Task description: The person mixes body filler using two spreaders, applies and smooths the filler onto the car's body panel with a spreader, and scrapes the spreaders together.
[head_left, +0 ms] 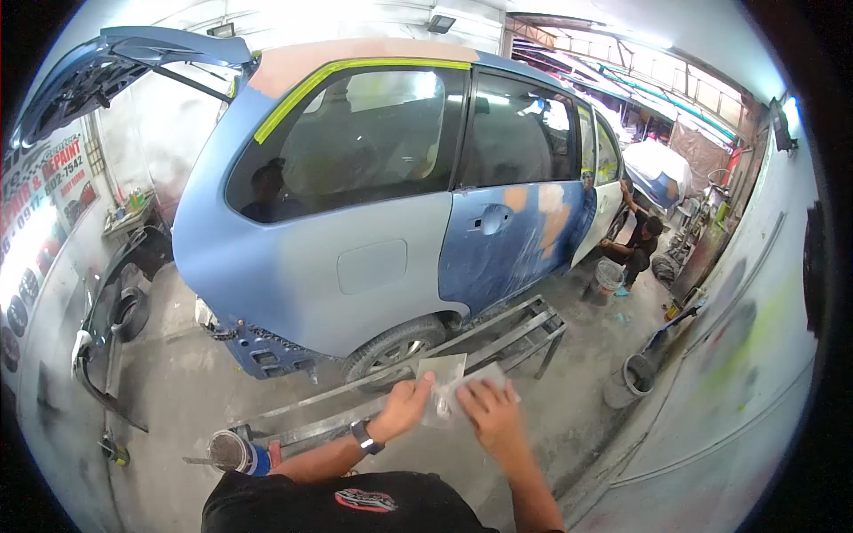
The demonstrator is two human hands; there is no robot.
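My left hand point(404, 410), with a watch on its wrist, grips a thin beige square sheet point(449, 365) by its left edge, thumb on top. My right hand point(491, 417) is curled over a pale, see-through flat sheet point(515, 387), slightly blurred. The two sheets overlap between my hands, and a small whitish smear shows at about the middle. Both hands are over a long metal trestle bench point(520, 333). Behind it stands a blue and grey car point(373, 258) with sanded, patched panels and lime masking tape point(298, 93) round its rear window.
At the left end of the bench stands a bucket point(233, 451) with a stick across it. A co-worker point(638, 240) crouches by the car's front, near another bucket point(609, 275). A grey bin point(633, 377) stands by the right wall; a removed bumper point(93, 329) leans at left.
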